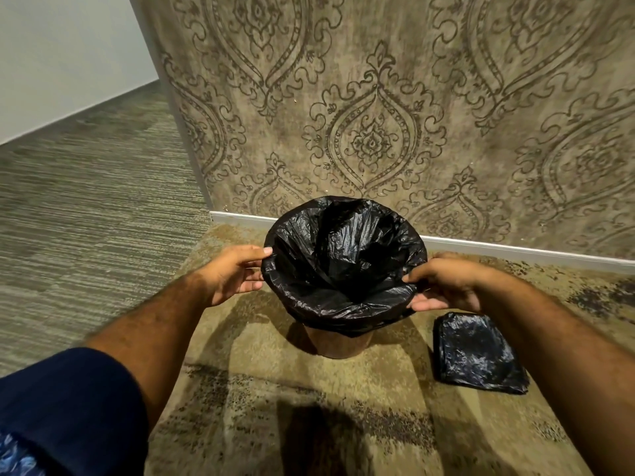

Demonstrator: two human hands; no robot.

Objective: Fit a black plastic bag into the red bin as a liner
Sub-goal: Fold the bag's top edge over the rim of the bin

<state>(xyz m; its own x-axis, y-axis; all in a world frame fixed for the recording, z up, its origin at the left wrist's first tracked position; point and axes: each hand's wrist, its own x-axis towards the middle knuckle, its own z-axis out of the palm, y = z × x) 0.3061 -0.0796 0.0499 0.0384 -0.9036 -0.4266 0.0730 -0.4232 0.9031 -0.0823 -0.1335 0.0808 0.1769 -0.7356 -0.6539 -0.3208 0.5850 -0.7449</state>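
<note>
Dark blue cloth, our rolled sleeve (65,407), sits nearest on the left forearm. Beyond it our left hand (233,274) pinches the black bag (343,255) at the left side of the rim, thumb on top and fingers beneath the folded-over plastic. Our right hand (443,283) pinches the same bag at the right side, thumb over the edge and fingers under it. Between the two hands stands the bin (338,343), only its lower wall showing under the bag's overhang; the bag is open and sags down inside. Just below our right hand a folded stack of black bags (476,355) lies on the mottled rug (275,372). Past the hands a white skirting board (515,250) runs under patterned wallpaper (378,97).
</note>
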